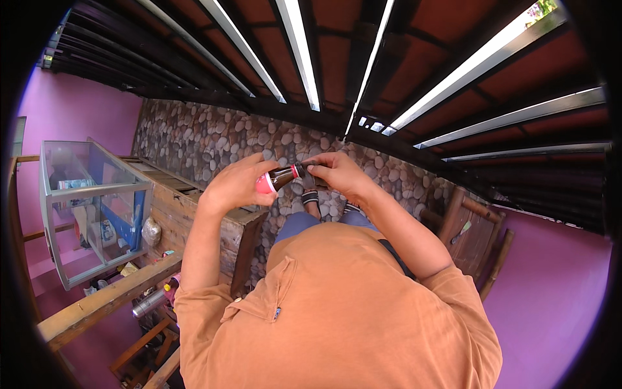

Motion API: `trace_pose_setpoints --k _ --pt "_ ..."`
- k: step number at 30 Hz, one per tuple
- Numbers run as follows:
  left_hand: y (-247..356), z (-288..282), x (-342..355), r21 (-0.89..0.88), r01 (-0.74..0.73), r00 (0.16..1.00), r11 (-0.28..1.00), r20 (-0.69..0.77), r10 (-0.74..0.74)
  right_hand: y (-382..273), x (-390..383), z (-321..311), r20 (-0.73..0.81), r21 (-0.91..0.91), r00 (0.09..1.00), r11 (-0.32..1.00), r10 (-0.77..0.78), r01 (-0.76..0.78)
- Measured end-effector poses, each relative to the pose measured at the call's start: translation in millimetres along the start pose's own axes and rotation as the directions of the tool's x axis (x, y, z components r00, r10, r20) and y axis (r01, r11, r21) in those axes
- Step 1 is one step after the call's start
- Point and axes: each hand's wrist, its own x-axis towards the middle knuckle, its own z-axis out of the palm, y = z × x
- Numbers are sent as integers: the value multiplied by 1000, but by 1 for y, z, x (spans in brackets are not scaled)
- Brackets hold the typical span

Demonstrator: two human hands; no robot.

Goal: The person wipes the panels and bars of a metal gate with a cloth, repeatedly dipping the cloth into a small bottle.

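Note:
A brown bottle (281,176) with a red and white label and a red band at its neck is tilted sideways in front of me, top to the right. My left hand (241,183) wraps round its lower body. My right hand (334,172) has its thumb and forefinger pinched at the bottle's dark top; whether they grip the top itself or something small on it is hard to make out. Below the bottle my sandalled feet show on the pebble-patterned floor (214,133).
At left stand a wooden counter (183,201), a glass display case (91,149) with items inside, a wooden rail (110,295) and a steel cylinder (148,303). A wooden bench (463,233) with bamboo rails is at right, beside a pink wall (544,285).

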Motion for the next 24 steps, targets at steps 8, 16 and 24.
trace_pose_setpoints --k 8,16,24 --pt "-8 13 -16 -20 15 998 1000 -55 -16 3 -3 10 -3 -34 999 999 -39 39" --pt "-16 37 -42 -121 41 990 992 -132 -57 -5 -11 24 39 -133 999 991 17 -12" --pt "-18 43 -73 -109 128 981 986 -132 -142 4 -1 49 88 -202 996 979 28 -10"
